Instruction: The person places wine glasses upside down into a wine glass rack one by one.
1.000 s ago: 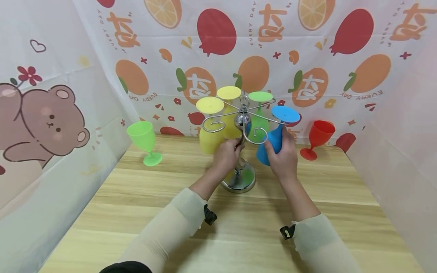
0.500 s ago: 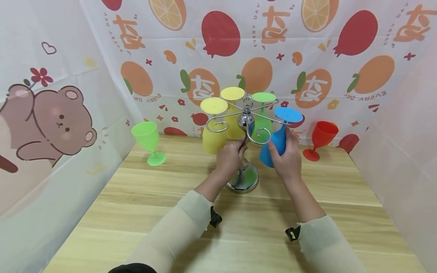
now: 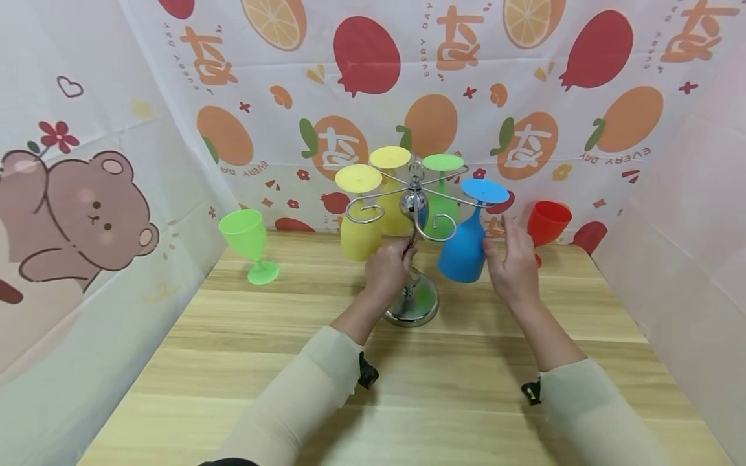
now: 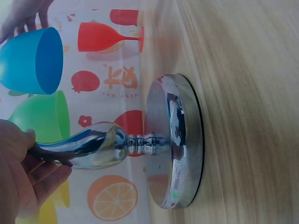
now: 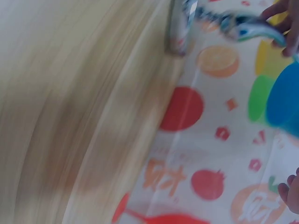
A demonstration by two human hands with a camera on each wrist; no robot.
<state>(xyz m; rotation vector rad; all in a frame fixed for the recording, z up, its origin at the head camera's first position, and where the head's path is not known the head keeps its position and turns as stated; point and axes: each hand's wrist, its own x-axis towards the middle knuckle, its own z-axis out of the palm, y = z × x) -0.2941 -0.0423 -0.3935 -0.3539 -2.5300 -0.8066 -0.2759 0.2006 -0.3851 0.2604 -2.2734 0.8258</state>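
My left hand (image 3: 387, 270) grips the curved stem of a chrome goblet rack (image 4: 100, 145), whose round base stands on the table. Upside down from the rack's wire arms hang two yellow goblets (image 3: 360, 238), a green goblet (image 3: 445, 217) and a blue goblet (image 3: 463, 249). Just right of the blue goblet is my right hand (image 3: 515, 268), its fingers extended and holding nothing. In the left wrist view the blue goblet (image 4: 28, 60) shows its open mouth, with the right hand's fingertips beyond it.
Upright at the back left of the wooden table (image 3: 233, 375) stands a light green goblet (image 3: 245, 238). A red goblet (image 3: 546, 223) stands at the back right, partly behind my right hand. Printed cloth (image 3: 262, 71) hangs behind and at both sides.
My right hand has let go of the blue goblet and moved right, leaving the goblet hanging from the rack. The left hand keeps its grip on the stem.
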